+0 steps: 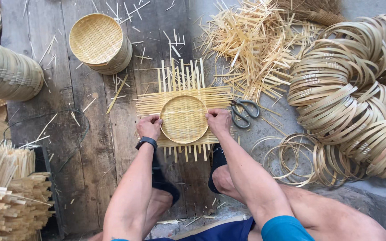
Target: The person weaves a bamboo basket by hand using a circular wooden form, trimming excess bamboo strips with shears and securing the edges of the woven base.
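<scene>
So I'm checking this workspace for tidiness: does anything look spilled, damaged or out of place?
Loose bamboo offcuts lie scattered over the plank floor, thickest at upper right. Scissors lie open beside the right hand. The woven mat under the round rim has uneven, untrimmed ends. Nothing looks broken.

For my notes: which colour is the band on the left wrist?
Black; the wristband shows clearly in the head view.

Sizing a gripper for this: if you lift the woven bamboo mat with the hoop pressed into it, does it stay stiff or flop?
The woven mat is thin flat strips, so probably light and springy. Its loose ends would likely flex. The round hoop, pressed at its sides by the left hand and right hand, probably stiffens the middle. Strips could slide out, since the ends look unbound.
</scene>
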